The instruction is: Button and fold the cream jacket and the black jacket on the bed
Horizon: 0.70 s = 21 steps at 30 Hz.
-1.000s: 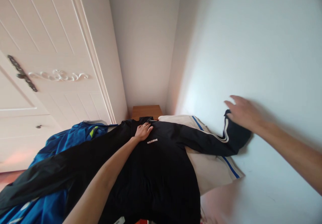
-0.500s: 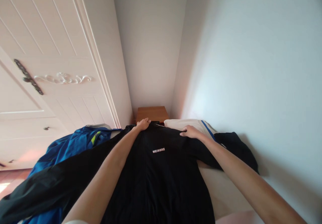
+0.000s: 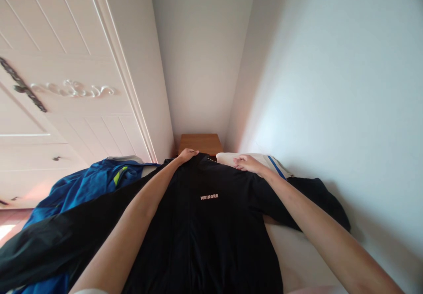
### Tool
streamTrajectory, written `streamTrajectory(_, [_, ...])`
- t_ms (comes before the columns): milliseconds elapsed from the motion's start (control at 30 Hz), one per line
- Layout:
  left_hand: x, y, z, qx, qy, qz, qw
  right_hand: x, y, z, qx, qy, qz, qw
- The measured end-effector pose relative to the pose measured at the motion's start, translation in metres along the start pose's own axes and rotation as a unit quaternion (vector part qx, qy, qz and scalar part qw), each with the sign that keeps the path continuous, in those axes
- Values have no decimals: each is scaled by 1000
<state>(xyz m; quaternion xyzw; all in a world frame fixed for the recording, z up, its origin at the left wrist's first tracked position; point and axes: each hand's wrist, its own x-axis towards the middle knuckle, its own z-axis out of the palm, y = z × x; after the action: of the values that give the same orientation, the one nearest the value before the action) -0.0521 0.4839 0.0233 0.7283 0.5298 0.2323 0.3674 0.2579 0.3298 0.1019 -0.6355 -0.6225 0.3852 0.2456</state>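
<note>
A black jacket (image 3: 218, 223) with white lettering on its chest lies spread out, its sleeves reaching to the left and right. At the left side of its collar, my left hand (image 3: 189, 154) is closed on the fabric. My right hand (image 3: 246, 162) is near the jacket's right shoulder, its fingers curled; whether they pinch any cloth cannot be made out. Under the left sleeve is a blue garment (image 3: 82, 184) with a yellow-green patch. Behind the right shoulder lies a cream item (image 3: 261, 160) with a blue stripe.
A white wardrobe (image 3: 82, 126) with dark handles stands on the left. A pale wall (image 3: 330, 87) rises on the right. At the far end is a brown wooden surface (image 3: 201, 143). A light-coloured surface (image 3: 297, 254) shows beneath the jacket at the lower right.
My right hand has shifted slightly up from the jacket's shoulder edge, its fingers more curled. My left hand stays at the collar, which looks more raised and spread. The view has moved slightly.
</note>
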Motion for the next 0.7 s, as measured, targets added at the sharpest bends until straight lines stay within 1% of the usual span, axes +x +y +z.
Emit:
streamTrajectory(67, [1, 2, -2, -10, -12, -4, 1000, 21, -18, 22, -32, 8, -26, 999])
streamTrajectory(133, [1, 4, -2, -6, -15, -9, 1000, 40, -34, 45, -95, 11, -48, 994])
streamTrajectory(200, [2, 5, -1, 5, -10, -11, 1000, 54, -44, 62, -142, -8, -49, 989])
streamTrajectory(233, [3, 6, 0, 12, -6, -11, 1000, 59, -46, 67, -153, -19, -45, 987])
streamTrajectory(333, [4, 4, 3, 30, 19, -10, 999, 63, -40, 70, -148, -28, -22, 988])
streamTrajectory(500, [4, -2, 11, 46, 64, -29, 997, 58, -15, 64, -137, 6, 32, 990])
streamTrajectory(600, [2, -1, 12, 61, 63, -34, 996, 56, -8, 67, -144, 22, 50, 988])
streamTrajectory(700, [-3, 7, 7, 88, 53, -24, 994, 54, -11, 69, -141, 24, 41, 989])
